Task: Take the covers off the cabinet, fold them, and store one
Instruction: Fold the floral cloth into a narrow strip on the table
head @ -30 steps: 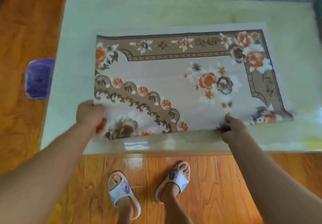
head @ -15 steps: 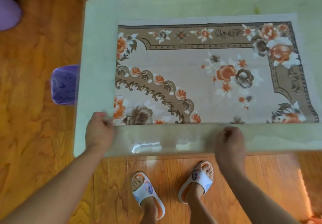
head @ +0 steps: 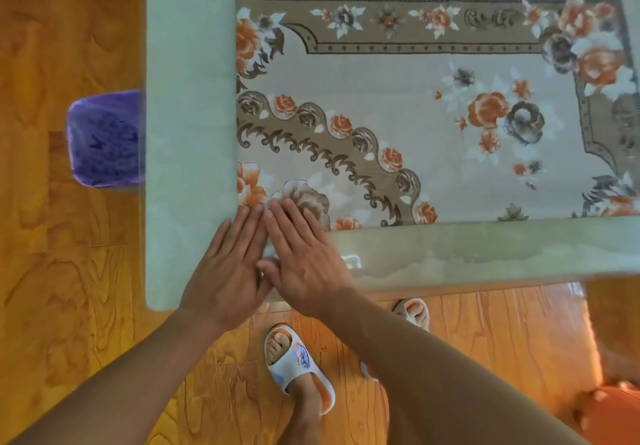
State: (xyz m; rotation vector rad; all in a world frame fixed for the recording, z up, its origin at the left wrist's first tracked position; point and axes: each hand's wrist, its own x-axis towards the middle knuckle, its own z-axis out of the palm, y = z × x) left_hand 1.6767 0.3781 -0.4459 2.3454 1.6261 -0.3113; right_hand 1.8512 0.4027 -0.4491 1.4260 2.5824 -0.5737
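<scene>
A: Lying flat on the desk [head: 187,105] is the cover [head: 398,119], floral, brown border, one short edge twd the desk's left end, right end cut off by the frame. A clear sheet seems to overlie the desk near the front edge, w/ glare on it.

B: Hands?

A: Both palms down, side by side at the cover's near-left corner. Left hand [head: 227,268] has fingers straight and together, tips just reaching the cover's corner, palm over bare desk. Right hand [head: 304,264] also flat, fingers straight, tips on the brown flower print. Neither grasps anything; both are released, pressing flat. Thumbs nearly touch btwn them.

B: Anything else?

A: Purple bin [head: 104,139] on the wood floor [head: 52,271], just beside the desk's left end, partly tucked under it. Person's feet in white slippers [head: 298,365] below the desk's front edge; the other slipper is mostly hidden behind the right arm. Something orange at bottom right, too blurred to tell.
</scene>
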